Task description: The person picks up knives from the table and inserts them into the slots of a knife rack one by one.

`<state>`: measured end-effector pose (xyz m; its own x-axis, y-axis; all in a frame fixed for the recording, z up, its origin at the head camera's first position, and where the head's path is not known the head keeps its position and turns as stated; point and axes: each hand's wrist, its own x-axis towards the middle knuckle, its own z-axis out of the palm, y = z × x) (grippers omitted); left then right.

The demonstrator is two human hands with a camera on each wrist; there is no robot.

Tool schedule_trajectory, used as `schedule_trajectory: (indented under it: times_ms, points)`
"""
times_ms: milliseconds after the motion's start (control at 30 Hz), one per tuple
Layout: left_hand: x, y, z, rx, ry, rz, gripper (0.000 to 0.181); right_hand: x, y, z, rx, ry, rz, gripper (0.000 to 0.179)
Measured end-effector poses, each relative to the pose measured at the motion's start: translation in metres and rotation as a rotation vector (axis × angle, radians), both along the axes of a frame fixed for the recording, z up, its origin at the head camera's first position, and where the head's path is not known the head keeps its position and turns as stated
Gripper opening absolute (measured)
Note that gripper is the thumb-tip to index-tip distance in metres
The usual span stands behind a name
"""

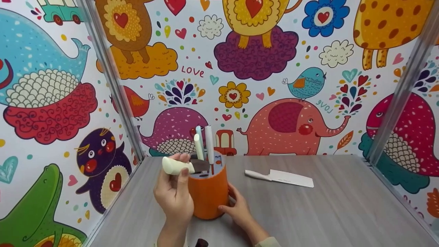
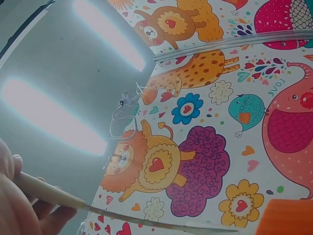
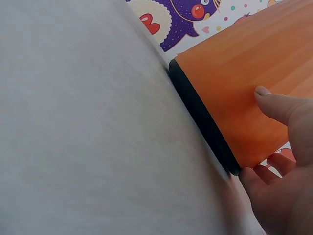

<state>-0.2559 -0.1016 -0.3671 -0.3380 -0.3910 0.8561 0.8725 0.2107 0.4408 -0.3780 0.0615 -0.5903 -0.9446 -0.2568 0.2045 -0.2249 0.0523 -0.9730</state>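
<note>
My left hand (image 1: pixel 175 199) grips a knife (image 1: pixel 176 166) by its cream handle. Its blade looks dark in the head view and lies over the top of an orange knife block (image 1: pixel 207 197); in the left wrist view the blade (image 2: pixel 161 225) points toward the block's edge. My right hand (image 1: pixel 240 207) holds the block low on its right side, the thumb (image 3: pixel 276 105) on the orange wall and the other fingers round the far side. Several pale handles (image 1: pixel 210 145) stand up out of the block.
A white cleaver (image 1: pixel 291 178) lies flat on the grey wood-grain table (image 1: pixel 329 212), right of the block. A small dark object (image 1: pixel 201 243) shows at the lower edge, partly cut off. Patterned panels (image 1: pixel 274 85) with metal posts (image 1: pixel 116 85) stand at the back and sides.
</note>
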Motion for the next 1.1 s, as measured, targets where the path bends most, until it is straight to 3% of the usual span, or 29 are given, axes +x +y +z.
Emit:
schedule_trajectory:
  times_ms: [167,300,667,900,1100]
  points:
    - [-0.007,0.000,0.003,-0.059,-0.013,0.099,0.032,-0.002,0.001,-0.001,0.011,-0.030,-0.010,0.095]
    - [-0.011,-0.001,0.002,-0.110,-0.054,0.135,0.034,-0.001,0.002,0.000,0.021,-0.033,-0.016,0.095]
    - [-0.029,-0.005,0.012,-0.220,-0.205,0.118,0.035,0.001,0.000,0.001,0.019,-0.010,-0.017,0.095]
    - [-0.043,-0.004,0.025,-0.223,-0.299,0.055,0.038,-0.001,0.000,0.002,0.052,-0.007,-0.029,0.095]
    - [-0.056,-0.004,0.018,-0.204,-0.373,0.032,0.037,-0.002,0.000,0.001,0.057,-0.015,-0.028,0.095]
